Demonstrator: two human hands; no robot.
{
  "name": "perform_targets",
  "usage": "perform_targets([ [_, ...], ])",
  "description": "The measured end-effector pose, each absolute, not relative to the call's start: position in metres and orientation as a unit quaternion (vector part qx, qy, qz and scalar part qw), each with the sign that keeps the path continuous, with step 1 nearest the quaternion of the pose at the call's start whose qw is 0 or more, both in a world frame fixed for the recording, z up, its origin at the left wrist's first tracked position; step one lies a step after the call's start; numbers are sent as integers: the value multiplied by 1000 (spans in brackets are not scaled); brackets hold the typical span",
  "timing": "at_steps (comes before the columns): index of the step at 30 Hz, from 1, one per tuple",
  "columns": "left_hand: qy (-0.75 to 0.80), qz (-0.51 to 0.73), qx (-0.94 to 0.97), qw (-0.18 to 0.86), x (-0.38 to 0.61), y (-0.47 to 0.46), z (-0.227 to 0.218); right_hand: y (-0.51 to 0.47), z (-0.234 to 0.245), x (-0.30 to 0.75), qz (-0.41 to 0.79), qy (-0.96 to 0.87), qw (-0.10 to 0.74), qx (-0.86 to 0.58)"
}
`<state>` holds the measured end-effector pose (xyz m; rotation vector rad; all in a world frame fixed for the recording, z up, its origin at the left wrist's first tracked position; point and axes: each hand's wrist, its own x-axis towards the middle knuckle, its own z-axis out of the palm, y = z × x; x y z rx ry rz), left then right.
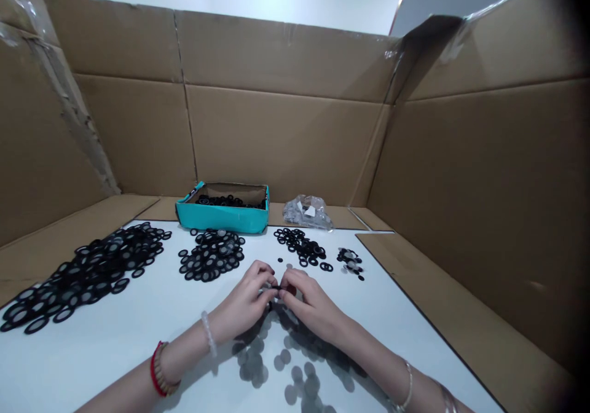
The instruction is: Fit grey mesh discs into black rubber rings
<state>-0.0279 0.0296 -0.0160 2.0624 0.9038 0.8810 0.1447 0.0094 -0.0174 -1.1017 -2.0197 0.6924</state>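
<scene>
The left hand (242,296) and right hand (308,303) meet above the white desk (115,351), each grip closed, with the fingertips (270,275) pinching a small black ring (276,289) from both sides. The ring appears nearly edge-on and is largely hidden; whether a second piece is held with it cannot be determined. Loose grey discs (258,364) lie directly below the hands and wrists. Black rings lie beyond the hands in four separate heaps: a large heap (87,275), a middle heap (212,254), a looser heap (299,247), and a small heap (350,262). A teal box (225,219) containing more black rings stands behind them, beside a clear plastic bag (306,211). Caution: the ring is thin and is held only at the fingertips, so uneven pressure could cause it to spring free and drop among the discs. Careless wrist or forearm movement could displace the discs. A sideways sweep of either hand could also disturb the nearer heaps and intermix their pieces.
</scene>
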Motion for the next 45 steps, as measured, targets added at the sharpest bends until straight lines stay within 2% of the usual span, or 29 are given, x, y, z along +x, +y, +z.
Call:
perform_targets([
  [6, 379, 385, 767, 347, -22, 26, -17, 5, -17, 143, 244, -774, 388, -438],
  [12, 398, 386, 699, 451, -18, 31, -20, 8, -17, 145, 249, -796, 347, -429],
  [19, 371, 381, 781, 327, -23, 27, -17, 10, -18, 145, 214, -798, 390, -407],
  [22, 372, 385, 783, 316, -23, 24, -14, 9, -17, 145, 199, -793, 405, -408],
  [30, 422, 402, 675, 453, -19, 30, -22, 12, -22, 143, 239, -784, 388, -422],
  [32, 414, 399, 676, 460, -20, 33, -21, 13, -23, 143, 243, -781, 389, -424],
  [39, 372, 348, 810, 290, -31, 31, -13, 11, -17, 145, 239, -801, 355, -418],
  [45, 385, 350, 815, 254, -28, 27, -10, 6, -14, 144, 229, -790, 365, -436],
])
